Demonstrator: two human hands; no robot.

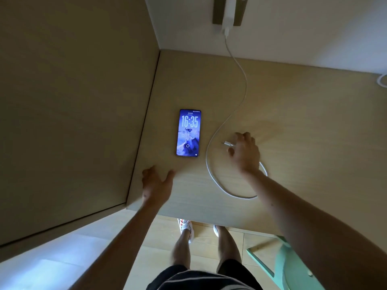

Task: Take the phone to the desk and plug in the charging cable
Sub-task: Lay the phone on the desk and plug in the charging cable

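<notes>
Head view: the phone (189,133) lies flat on the desk (293,126), screen lit, so the carry appears complete and the plug-in step is in hand. The right hand (245,152) closes thumb and fingers on the charging cable (209,164) behind its plug. The left hand (156,182) hovers released near the desk edge. Next: bring the plug to the phone's near end, steadying the phone.

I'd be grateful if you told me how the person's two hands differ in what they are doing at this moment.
The right hand pinches the plug end of the white charging cable, while the left hand holds nothing. The right hand's fingers are curled around the connector; the left hand's are spread open. The right hand is to the right of the phone, the left hand below it near the desk edge. Both are over the desk.
</notes>
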